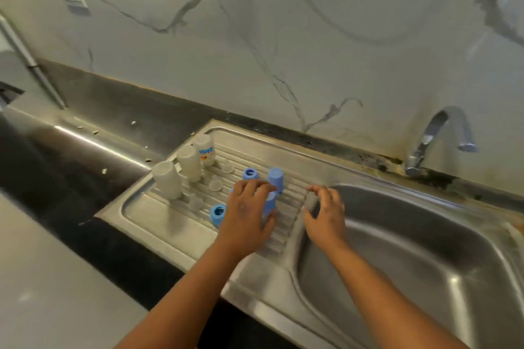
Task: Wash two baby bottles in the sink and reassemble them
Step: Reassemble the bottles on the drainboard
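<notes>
Three translucent bottle bodies stand upside down on the ribbed steel drainboard [158, 215]: one nearest [167, 180], one in the middle [189, 163], one with a printed label behind [204, 149]. Clear nipples [216, 183] lie between them and the blue parts. Blue collar rings sit at the rear [250, 173] and at the front [217, 214], and a blue cap [276, 178] stands behind my fingers. My left hand [246, 217] grips another blue cap [269, 204] on the drainboard. Over the ridge beside the basin, my right hand [326, 214] hovers with fingers loosely spread, holding nothing.
The sink basin [425, 249] lies to the right, with a chrome tap [436, 136] at its back corner. A marble-look wall rises behind. Dark countertop [85, 178] with small crumbs extends left of the drainboard.
</notes>
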Demonstrator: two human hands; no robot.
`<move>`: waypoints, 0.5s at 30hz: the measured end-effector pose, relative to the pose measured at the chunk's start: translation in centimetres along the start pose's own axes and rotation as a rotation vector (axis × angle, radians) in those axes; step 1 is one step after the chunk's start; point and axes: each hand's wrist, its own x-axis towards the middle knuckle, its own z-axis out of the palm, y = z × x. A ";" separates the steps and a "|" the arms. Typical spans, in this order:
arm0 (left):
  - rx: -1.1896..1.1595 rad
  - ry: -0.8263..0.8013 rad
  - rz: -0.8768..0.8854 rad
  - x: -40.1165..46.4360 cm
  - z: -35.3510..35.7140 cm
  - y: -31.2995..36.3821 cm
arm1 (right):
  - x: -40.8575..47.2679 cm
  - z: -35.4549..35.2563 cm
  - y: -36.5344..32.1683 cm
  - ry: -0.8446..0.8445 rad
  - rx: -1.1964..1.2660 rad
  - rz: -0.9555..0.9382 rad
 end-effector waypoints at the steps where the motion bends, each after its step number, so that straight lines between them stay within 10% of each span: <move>1: 0.000 -0.021 -0.042 -0.4 -1.0 -1.1 | -0.4 0.1 -0.8 -0.036 -0.040 -0.052; 15: -0.039 -0.145 -0.289 -5.7 -12.9 -16.4 | -2.1 11.6 -13.3 -0.416 -0.195 -0.105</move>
